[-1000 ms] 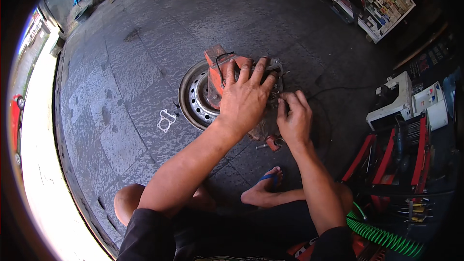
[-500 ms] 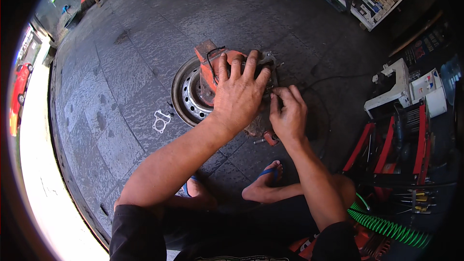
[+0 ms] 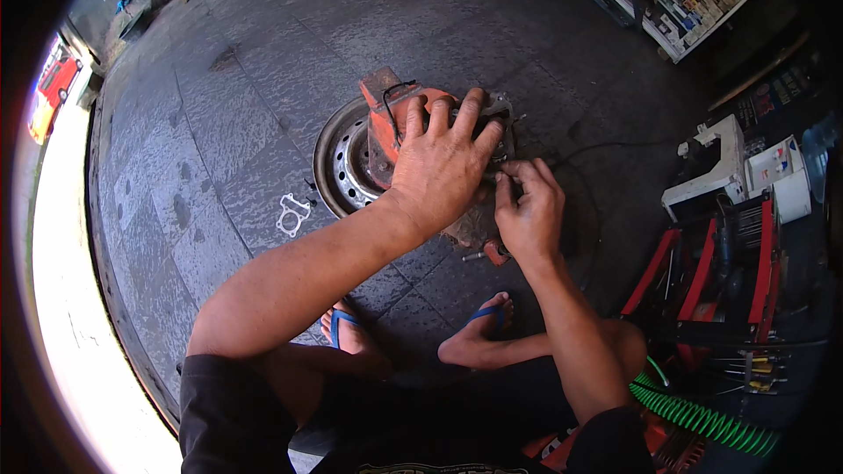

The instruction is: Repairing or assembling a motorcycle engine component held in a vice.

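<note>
Around you, a gasket (image 3: 295, 211) lies on the floor left of the rim (image 3: 336, 167), and the red toolbox (image 3: 698, 272) stands to your right, the green hose (image 3: 702, 414) near it. Your left hand (image 3: 442, 165) hides much of the orange vise (image 3: 379, 130) over the rim and the metal part (image 3: 501, 109) at its right, its fingers spread across both. Your right hand (image 3: 531, 206) pinches thumb to fingertips by the part's near edge; what it grips, if anything, can't be told.
</note>
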Motion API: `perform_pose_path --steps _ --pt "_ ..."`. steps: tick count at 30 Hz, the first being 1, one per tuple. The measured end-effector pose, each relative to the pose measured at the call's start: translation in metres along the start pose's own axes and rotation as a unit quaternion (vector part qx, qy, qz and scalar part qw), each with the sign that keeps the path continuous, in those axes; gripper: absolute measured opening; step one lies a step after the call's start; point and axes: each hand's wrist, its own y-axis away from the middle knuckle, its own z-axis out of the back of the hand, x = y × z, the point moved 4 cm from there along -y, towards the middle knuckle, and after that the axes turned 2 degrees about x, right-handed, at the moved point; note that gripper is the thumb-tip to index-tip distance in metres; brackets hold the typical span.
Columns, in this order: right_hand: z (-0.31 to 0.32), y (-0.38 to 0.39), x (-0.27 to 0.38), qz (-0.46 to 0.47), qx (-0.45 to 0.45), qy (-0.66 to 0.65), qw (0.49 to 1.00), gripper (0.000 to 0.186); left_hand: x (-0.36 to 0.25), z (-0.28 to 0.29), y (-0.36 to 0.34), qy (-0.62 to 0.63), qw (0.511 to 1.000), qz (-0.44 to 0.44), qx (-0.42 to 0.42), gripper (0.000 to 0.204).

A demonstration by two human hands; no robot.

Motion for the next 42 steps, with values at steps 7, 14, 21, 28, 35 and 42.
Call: perform_pose_path --steps 7,14,21,28,35,42 --pt "-0.001 0.002 0.004 0.025 -0.013 -0.006 1.0 0.013 0.002 0.005 -0.001 0.002 1.0 -0.004 0.003 0.079" --pt "-0.001 0.002 0.0 0.027 -0.021 -0.008 0.999 0.013 0.0 0.003 -0.001 -0.002 1.0 -0.006 0.002 0.077" --pt "-0.001 0.003 0.004 0.044 -0.019 0.01 0.999 0.012 -0.004 0.003 -0.004 -0.002 1.0 0.003 0.004 0.073" --pt "-0.002 0.002 0.005 0.016 -0.004 0.013 1.0 0.012 -0.004 0.0 -0.002 -0.014 1.0 0.008 0.005 0.081" --pt "0.0 0.003 0.001 -0.013 -0.024 0.01 1.0 0.012 -0.003 0.0 -0.002 -0.002 1.0 0.002 -0.004 0.061" --pt "-0.004 0.005 0.003 -0.007 -0.011 -0.012 1.0 0.012 -0.003 0.001 -0.001 0.001 1.0 0.005 0.002 0.063"
